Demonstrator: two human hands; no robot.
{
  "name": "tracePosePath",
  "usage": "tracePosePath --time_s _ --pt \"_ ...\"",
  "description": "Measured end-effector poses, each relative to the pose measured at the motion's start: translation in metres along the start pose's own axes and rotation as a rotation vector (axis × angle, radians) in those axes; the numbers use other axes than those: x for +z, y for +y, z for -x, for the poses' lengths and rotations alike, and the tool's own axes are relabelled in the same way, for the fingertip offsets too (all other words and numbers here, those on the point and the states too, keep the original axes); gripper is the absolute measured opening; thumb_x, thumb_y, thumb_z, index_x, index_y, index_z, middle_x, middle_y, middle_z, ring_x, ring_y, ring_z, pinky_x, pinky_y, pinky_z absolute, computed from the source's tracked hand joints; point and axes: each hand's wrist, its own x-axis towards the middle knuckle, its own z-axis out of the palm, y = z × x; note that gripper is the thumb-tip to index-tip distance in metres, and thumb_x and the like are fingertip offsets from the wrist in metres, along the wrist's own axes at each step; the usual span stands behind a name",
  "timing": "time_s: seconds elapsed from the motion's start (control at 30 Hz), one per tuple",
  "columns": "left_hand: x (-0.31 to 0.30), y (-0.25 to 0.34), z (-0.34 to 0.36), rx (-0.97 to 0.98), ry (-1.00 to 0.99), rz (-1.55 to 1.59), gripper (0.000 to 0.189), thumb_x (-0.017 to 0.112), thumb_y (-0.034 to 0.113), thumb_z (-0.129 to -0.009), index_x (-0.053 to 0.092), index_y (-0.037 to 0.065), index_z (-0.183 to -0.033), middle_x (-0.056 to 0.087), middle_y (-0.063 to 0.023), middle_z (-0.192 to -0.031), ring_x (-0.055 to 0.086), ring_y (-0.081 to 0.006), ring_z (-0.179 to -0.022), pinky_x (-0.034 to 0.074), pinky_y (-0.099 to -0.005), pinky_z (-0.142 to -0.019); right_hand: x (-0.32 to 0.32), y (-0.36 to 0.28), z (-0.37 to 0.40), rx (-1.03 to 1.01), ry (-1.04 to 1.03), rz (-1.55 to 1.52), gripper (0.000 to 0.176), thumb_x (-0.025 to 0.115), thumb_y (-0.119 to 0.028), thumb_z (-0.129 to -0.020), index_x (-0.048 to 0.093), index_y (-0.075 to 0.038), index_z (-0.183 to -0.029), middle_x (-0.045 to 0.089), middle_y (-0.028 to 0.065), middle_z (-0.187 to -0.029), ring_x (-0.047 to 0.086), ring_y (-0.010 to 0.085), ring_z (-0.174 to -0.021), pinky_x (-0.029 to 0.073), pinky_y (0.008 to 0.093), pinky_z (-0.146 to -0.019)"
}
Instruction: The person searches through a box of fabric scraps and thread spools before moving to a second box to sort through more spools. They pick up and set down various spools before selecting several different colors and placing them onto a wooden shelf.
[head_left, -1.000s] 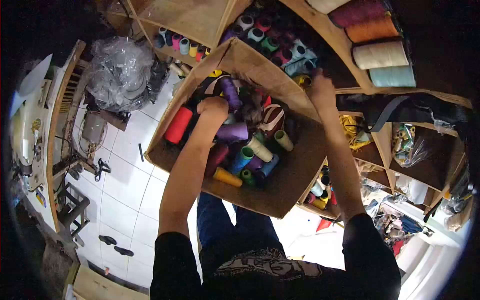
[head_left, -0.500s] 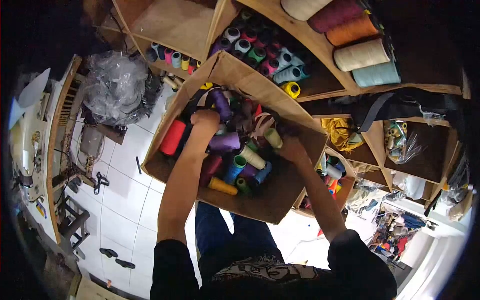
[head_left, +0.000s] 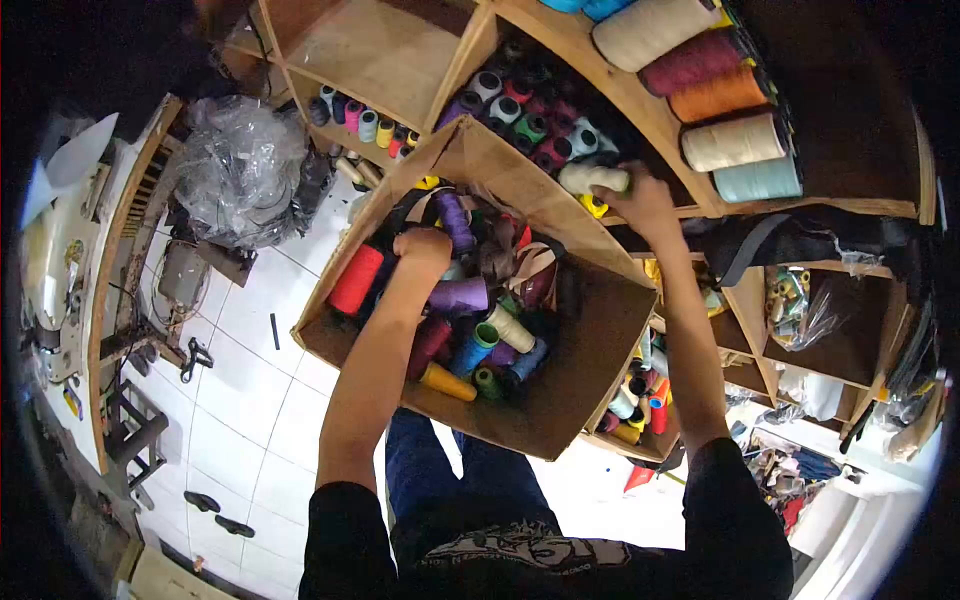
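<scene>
A cardboard box [head_left: 612, 325] full of thread spools sits in front of me, tilted. My left hand [head_left: 424, 250] is in it with fingers curled; whatever they grip is hidden. Near that hand lie a purple thread spool [head_left: 455, 222], a lilac spool [head_left: 459, 295] and a red spool [head_left: 356, 280]. A blue spool [head_left: 476, 348] and a yellow-orange spool [head_left: 447, 382] lie lower in the box. Beyond its right edge, my right hand [head_left: 642, 205] is closed on a pale cream thread spool [head_left: 590, 180] at the front of the shelf, just above a yellow spool [head_left: 594, 206].
The wooden shelf [head_left: 575, 60] holds several spools behind the box, with larger thread cones [head_left: 735, 142] to the right. A second box of spools [head_left: 640, 410] stands lower right. At left are a plastic-wrapped bundle [head_left: 235, 170] and a sewing machine [head_left: 50, 300].
My right hand has moved up and out of the box to the shelf, carrying the pale spool. My left hand stays inside the box. The view has shifted slightly.
</scene>
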Motion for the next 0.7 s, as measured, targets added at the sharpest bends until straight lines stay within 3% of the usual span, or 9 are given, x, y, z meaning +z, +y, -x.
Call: tracePosePath --time_s 0.1,0.23,0.27,0.33,0.43,0.53,0.7 --pt "-0.007 0.000 0.003 0.025 -0.038 -0.025 0.021 0.057 0.009 -0.077 0.070 0.006 -0.094 0.067 -0.0129 -0.100 0.066 -0.0263 -0.094 0.054 -0.0389 -0.074 0.036 0.000 -0.029 -0.064 -0.114 0.084 0.061 0.076 -0.041 -0.068 0.056 0.001 -0.107 0.063 0.0257 -0.094 0.060 0.0413 -0.091 0.050 0.0452 -0.076" --pt "-0.018 0.001 0.003 -0.003 -0.144 0.003 0.022 0.056 0.009 -0.079 0.069 0.007 -0.096 0.066 -0.0139 -0.103 0.064 -0.0266 -0.097 0.054 -0.0392 -0.075 0.050 -0.015 -0.033 -0.052 -0.151 0.215 0.051 0.071 -0.033 -0.072 0.055 -0.004 -0.110 0.064 0.0238 -0.090 0.061 0.0408 -0.089 0.050 0.0474 -0.077" --pt "-0.018 -0.001 0.004 -0.004 -0.135 0.012 0.022 0.056 0.009 -0.079 0.069 0.007 -0.097 0.066 -0.0138 -0.103 0.065 -0.0269 -0.097 0.054 -0.0396 -0.075 0.051 -0.017 -0.036 0.017 -0.208 0.201 0.047 0.068 -0.028 -0.072 0.055 -0.006 -0.111 0.062 0.0244 -0.096 0.060 0.0404 -0.093 0.049 0.0484 -0.079" --pt "-0.015 -0.002 0.003 -0.004 -0.114 0.030 0.023 0.056 0.009 -0.079 0.069 0.007 -0.098 0.066 -0.0137 -0.103 0.065 -0.0275 -0.097 0.054 -0.0403 -0.075 0.060 -0.012 -0.034 -0.032 -0.132 0.195 0.046 0.067 -0.025 -0.072 0.055 -0.006 -0.112 0.060 0.0250 -0.103 0.059 0.0397 -0.095 0.049 0.0476 -0.081" --pt "-0.015 0.001 -0.006 -0.032 -0.283 0.009 0.031 0.052 0.017 -0.086 0.064 0.012 -0.114 0.060 -0.0086 -0.121 0.058 -0.0305 -0.110 0.048 -0.0505 -0.080 0.060 -0.005 -0.030 -0.043 -0.074 0.138 0.046 0.068 -0.021 -0.071 0.054 -0.005 -0.112 0.057 0.0234 -0.111 0.057 0.0386 -0.100 0.048 0.0458 -0.083" --pt "-0.008 0.000 -0.002 -0.033 -0.084 0.036 0.023 0.055 0.012 -0.080 0.069 0.007 -0.098 0.067 -0.0134 -0.102 0.065 -0.0278 -0.097 0.054 -0.0412 -0.074 0.053 0.000 -0.022 -0.090 -0.008 0.057 0.049 0.070 -0.022 -0.071 0.054 -0.005 -0.115 0.059 0.0214 -0.109 0.058 0.0386 -0.098 0.048 0.0458 -0.081" --pt "-0.020 0.001 0.004 0.028 -0.141 -0.022 0.022 0.055 0.012 -0.081 0.069 0.008 -0.098 0.067 -0.0122 -0.103 0.065 -0.0278 -0.096 0.054 -0.0405 -0.074 0.041 -0.007 -0.005 -0.030 0.032 0.089 0.048 0.070 -0.026 -0.072 0.056 -0.008 -0.115 0.059 0.0216 -0.107 0.059 0.0384 -0.096 0.049 0.0456 -0.081"
